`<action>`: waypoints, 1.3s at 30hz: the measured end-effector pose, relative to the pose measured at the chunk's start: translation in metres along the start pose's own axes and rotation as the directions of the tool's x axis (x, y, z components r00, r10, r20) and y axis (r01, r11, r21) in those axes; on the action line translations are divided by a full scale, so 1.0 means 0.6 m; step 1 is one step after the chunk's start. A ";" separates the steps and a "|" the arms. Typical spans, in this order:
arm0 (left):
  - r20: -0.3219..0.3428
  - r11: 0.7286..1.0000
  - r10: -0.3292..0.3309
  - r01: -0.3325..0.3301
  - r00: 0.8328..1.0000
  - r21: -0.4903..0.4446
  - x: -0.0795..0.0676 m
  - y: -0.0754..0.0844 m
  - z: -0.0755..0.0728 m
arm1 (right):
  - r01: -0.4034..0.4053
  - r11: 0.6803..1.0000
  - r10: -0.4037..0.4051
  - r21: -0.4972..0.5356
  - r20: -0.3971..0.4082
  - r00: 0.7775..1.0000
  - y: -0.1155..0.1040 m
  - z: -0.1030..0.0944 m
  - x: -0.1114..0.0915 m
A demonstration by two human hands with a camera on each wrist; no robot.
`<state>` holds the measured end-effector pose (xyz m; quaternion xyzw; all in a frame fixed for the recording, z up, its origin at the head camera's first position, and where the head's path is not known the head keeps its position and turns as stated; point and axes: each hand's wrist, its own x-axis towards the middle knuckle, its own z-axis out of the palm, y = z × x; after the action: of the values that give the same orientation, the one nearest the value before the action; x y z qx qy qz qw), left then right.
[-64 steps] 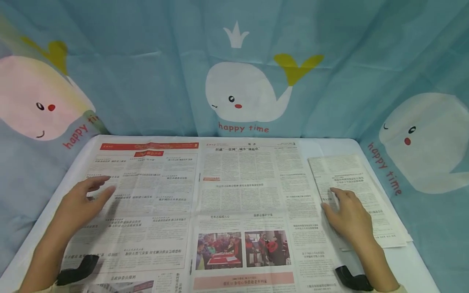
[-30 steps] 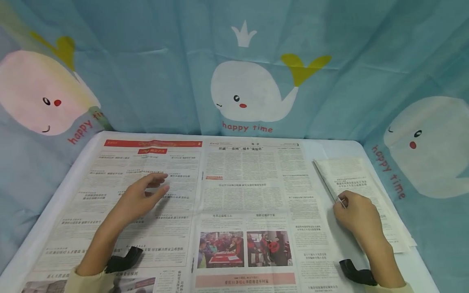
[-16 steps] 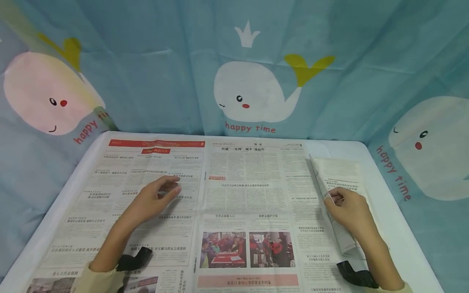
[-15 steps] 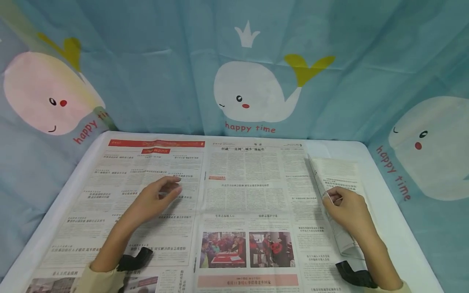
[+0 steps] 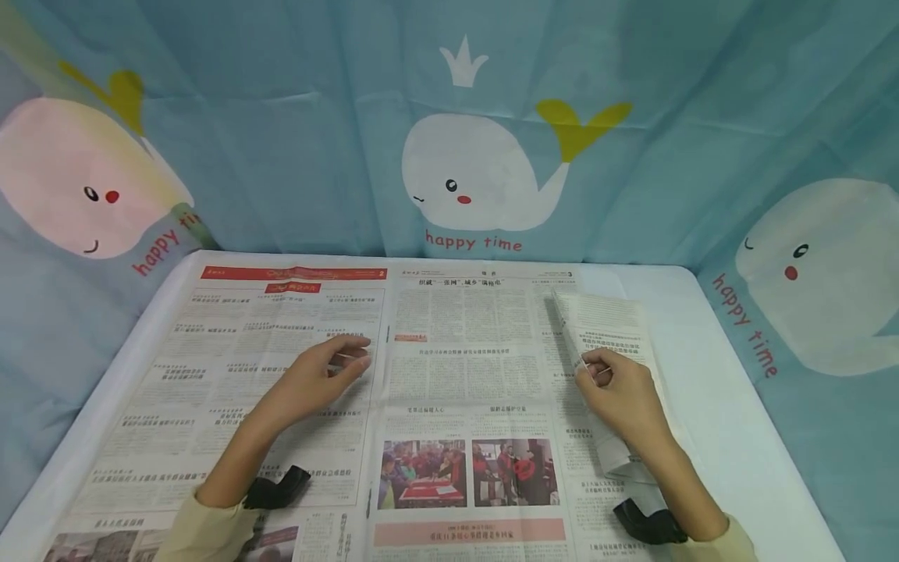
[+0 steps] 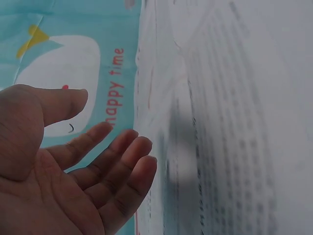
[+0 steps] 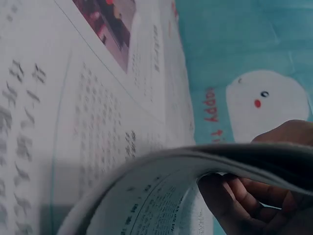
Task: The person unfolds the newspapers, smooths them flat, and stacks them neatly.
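A folded newspaper is lifted over the right part of an open newspaper spread. My right hand pinches its left edge between thumb and fingers. In the right wrist view the folded newspaper bends in a curve, and the fingers show behind it. My left hand hovers above the left page of the spread with nothing in it. In the left wrist view the left hand has its palm in sight, with thumb and fingers apart and loosely bent.
The spread covers most of a white table, whose bare surface shows at the right. A blue curtain with whale prints hangs behind and at both sides. Each wrist wears a black strap piece.
My right hand has taken the folded newspaper by its left edge, lifted it from the table's right side and carried it left over the spread. The left hand has moved right.
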<state>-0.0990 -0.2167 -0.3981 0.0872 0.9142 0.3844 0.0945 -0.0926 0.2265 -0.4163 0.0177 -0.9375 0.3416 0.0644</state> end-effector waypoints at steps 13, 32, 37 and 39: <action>0.061 0.999 -0.010 0.014 0.998 -0.053 0.037 0.045 0.024 | 0.023 0.997 -0.028 0.074 0.075 0.997 -0.048 0.050 0.003; 0.189 0.954 -0.024 0.079 0.982 -0.289 0.057 0.052 0.064 | 0.015 0.975 -0.049 0.220 0.148 0.988 -0.126 0.110 0.008; 0.236 0.924 -0.009 0.099 0.972 -0.371 0.057 0.051 0.087 | -0.002 0.968 -0.046 0.252 0.183 0.982 -0.132 0.131 0.002; 0.251 0.915 -0.021 0.120 0.968 -0.386 0.056 0.054 0.095 | -0.005 0.965 -0.048 0.261 0.195 0.980 -0.134 0.138 -0.001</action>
<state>-0.1153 -0.1475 -0.4172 0.0791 0.8011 0.5448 0.2349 -0.0950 0.1114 -0.4277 0.0703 -0.8861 0.4573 -0.0290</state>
